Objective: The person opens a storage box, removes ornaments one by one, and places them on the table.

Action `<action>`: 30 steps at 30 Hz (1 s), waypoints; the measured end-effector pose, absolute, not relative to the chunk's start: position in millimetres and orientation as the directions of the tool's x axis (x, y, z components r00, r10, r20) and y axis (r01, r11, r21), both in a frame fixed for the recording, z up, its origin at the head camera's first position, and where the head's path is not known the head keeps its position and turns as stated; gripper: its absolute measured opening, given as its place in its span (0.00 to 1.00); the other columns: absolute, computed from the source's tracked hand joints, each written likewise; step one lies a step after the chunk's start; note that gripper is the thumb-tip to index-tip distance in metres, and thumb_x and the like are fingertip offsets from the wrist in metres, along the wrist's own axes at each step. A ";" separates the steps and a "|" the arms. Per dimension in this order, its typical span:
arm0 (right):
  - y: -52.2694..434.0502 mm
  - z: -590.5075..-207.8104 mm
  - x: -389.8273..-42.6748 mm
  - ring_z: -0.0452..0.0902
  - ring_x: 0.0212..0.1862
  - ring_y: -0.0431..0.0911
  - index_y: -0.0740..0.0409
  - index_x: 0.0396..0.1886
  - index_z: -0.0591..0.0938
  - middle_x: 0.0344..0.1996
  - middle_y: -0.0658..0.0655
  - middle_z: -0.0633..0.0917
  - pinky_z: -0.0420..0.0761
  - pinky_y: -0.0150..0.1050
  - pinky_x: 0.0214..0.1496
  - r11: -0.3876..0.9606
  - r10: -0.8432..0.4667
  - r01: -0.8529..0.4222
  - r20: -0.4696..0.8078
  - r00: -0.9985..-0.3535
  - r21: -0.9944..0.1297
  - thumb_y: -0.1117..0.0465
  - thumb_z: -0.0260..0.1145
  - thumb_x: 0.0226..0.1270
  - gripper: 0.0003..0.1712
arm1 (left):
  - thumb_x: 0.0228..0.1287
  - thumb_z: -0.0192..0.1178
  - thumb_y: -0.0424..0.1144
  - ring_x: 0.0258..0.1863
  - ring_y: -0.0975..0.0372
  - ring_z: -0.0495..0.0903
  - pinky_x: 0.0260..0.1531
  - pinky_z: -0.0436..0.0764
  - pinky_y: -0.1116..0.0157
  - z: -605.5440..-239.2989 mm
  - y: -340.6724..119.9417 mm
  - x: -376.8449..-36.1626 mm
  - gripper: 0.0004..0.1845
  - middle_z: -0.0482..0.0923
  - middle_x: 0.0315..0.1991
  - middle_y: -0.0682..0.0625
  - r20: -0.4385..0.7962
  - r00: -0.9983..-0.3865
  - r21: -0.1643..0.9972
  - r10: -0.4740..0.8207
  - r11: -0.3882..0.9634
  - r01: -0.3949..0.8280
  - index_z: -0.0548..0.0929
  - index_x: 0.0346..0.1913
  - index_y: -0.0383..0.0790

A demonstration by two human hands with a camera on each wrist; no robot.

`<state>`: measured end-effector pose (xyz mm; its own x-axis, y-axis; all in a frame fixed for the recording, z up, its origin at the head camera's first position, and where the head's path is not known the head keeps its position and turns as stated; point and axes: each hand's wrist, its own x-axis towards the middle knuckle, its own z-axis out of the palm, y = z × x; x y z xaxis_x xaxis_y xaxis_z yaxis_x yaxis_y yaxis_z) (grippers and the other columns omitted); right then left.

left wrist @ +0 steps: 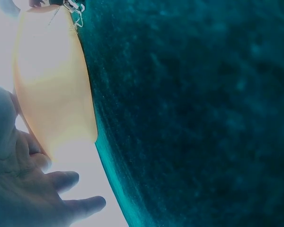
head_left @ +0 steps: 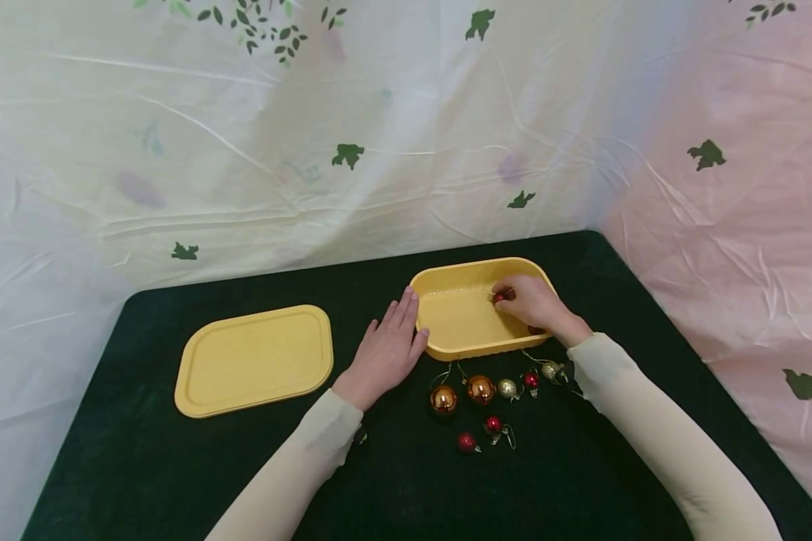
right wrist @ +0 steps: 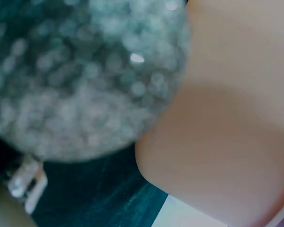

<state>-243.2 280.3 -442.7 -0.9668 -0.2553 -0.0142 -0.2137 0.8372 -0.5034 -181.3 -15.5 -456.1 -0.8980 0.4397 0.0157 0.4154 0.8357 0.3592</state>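
Note:
My right hand (head_left: 533,300) reaches over the near right side of a yellow plastic box (head_left: 470,352) and pinches a small red bauble (head_left: 498,298) just above its floor. My left hand (head_left: 387,347) rests against the box's left end, its fingers straight along the rim. The left wrist view shows the fingers (left wrist: 87,207) spread beside the box wall (left wrist: 57,80). A glittery bauble (right wrist: 85,85) fills much of the right wrist view, in front of the box's side (right wrist: 222,142); the right hand's fingers are out of that view.
In front of the box lie two shiny copper baubles (head_left: 443,400), gold glitter baubles (head_left: 507,388) and red baubles (head_left: 493,425), some with string loops. A flat yellow lid (head_left: 253,361) lies left on the dark green tablecloth (head_left: 406,488). Patterned curtains (head_left: 406,105) hang behind and to the right.

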 end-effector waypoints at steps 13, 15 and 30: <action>280.7 -429.2 -234.3 0.83 0.46 0.53 0.66 0.53 0.87 0.47 0.63 0.88 0.81 0.51 0.50 0.825 -0.267 -0.235 0.011 -0.964 -0.514 0.65 0.69 0.71 0.14 | 0.85 0.38 0.56 0.82 0.51 0.49 0.73 0.59 0.39 -454.7 -14.7 -177.8 0.37 0.35 0.85 0.52 0.011 -0.898 0.366 0.440 0.834 0.414 0.44 0.85 0.43; 280.4 -424.4 -230.4 0.83 0.47 0.53 0.64 0.53 0.87 0.47 0.62 0.88 0.80 0.51 0.50 0.821 -0.265 -0.243 0.033 -0.964 -0.517 0.64 0.69 0.71 0.15 | 0.85 0.38 0.56 0.82 0.51 0.49 0.73 0.59 0.39 -455.0 -15.0 -178.1 0.37 0.35 0.85 0.52 0.012 -0.898 0.366 0.439 0.834 0.413 0.44 0.85 0.44; 293.5 -409.1 -161.2 0.85 0.52 0.52 0.58 0.58 0.85 0.52 0.58 0.87 0.85 0.49 0.48 0.759 -0.259 -0.284 0.129 -0.957 -0.585 0.57 0.68 0.75 0.17 | 0.85 0.36 0.58 0.82 0.51 0.50 0.73 0.61 0.39 -458.0 -12.2 -163.2 0.37 0.34 0.85 0.52 0.021 -0.900 0.328 0.436 0.847 0.418 0.43 0.85 0.44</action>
